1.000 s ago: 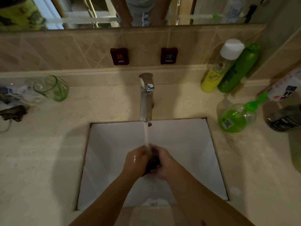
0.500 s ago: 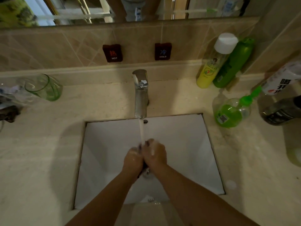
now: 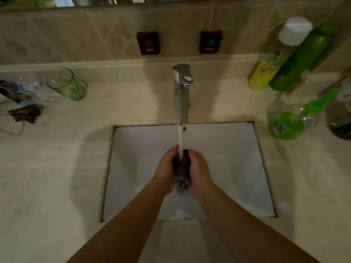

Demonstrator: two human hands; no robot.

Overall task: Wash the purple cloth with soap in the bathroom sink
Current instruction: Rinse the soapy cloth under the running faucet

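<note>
Two wet hands, left hand (image 3: pixel 164 168) and right hand (image 3: pixel 199 168), grip bunched purple cloth (image 3: pixel 182 164) under faucet (image 3: pixel 181 92) stream.

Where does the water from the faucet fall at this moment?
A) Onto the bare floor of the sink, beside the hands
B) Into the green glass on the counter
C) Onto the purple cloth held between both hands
C: the stream from the faucet lands on the purple cloth, which the left hand and right hand grip over the sink.
</note>
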